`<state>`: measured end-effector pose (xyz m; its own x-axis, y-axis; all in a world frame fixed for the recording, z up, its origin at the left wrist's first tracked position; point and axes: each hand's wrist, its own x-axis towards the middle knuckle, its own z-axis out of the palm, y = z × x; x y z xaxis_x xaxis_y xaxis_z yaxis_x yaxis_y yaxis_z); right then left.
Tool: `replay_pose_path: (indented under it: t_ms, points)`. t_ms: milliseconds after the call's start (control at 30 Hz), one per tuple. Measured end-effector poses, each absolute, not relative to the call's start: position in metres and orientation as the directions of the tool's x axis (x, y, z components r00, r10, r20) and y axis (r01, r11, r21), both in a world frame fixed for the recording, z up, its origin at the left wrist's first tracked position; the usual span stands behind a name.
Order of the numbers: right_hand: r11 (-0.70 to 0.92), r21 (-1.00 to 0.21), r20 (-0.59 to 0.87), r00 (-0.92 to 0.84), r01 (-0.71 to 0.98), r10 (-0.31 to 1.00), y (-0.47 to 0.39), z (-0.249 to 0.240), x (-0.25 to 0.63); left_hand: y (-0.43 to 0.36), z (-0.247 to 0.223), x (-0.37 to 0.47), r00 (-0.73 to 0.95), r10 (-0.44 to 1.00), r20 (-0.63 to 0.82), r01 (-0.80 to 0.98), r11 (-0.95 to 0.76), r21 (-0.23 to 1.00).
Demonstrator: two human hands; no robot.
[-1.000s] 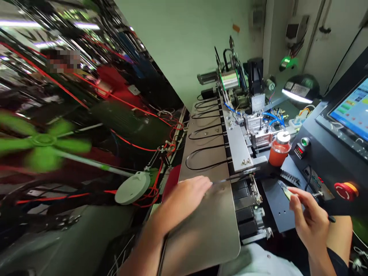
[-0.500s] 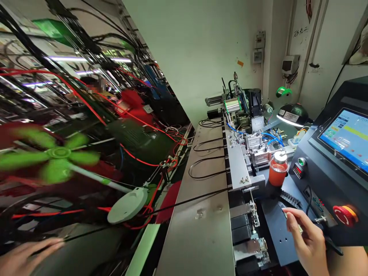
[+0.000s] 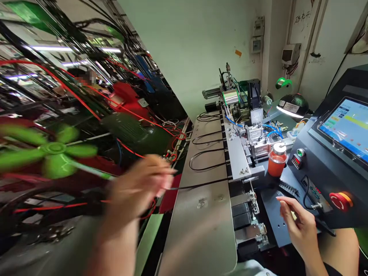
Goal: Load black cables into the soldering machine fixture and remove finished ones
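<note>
My left hand (image 3: 146, 182), smeared by motion, is pinched on a black cable (image 3: 198, 185) at the left edge of the metal plate (image 3: 201, 226). The cable runs right across the plate to the clamps of the machine. Two cable loops (image 3: 207, 159) lie farther up the plate. On the right, my right hand (image 3: 299, 220) hovers over the dark base (image 3: 273, 218), thumb and fingertips together; what they hold, if anything, is too small to name.
A jar of red liquid (image 3: 276, 163) stands behind my right hand. The control box with a screen (image 3: 345, 122) and a red emergency button (image 3: 340, 201) is at the right. A green fan (image 3: 54, 149) spins at the left. A person (image 3: 84, 78) is in the far background.
My left hand has moved from the lower left corner up and right to the plate's edge, with the cable. The view has shifted slightly; my right hand keeps its pinched pose.
</note>
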<state>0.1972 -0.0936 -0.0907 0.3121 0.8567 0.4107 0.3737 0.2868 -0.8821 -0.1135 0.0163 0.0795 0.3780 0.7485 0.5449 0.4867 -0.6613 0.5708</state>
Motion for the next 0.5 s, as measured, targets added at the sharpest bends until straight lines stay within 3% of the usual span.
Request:
replay_pose_path:
  t_ms: [100,167,500]
  points:
    - [0.264,-0.899,0.367,0.273,0.349,0.889,-0.095,-0.085,0.195,0.020,0.037,-0.042,0.682,0.698,0.217,0.369,-0.584,0.723]
    - [0.247,-0.903,0.339,0.229,0.351,0.912,-0.095,-0.081,0.194,0.013,0.012,-0.007,0.730,0.674,0.115,0.362,-0.523,0.772]
    - [0.147,-0.971,0.173,0.128,0.186,0.977,-0.079,-0.082,0.177,-0.006,-0.034,0.013,0.707,0.699,0.107,0.419,-0.537,0.732]
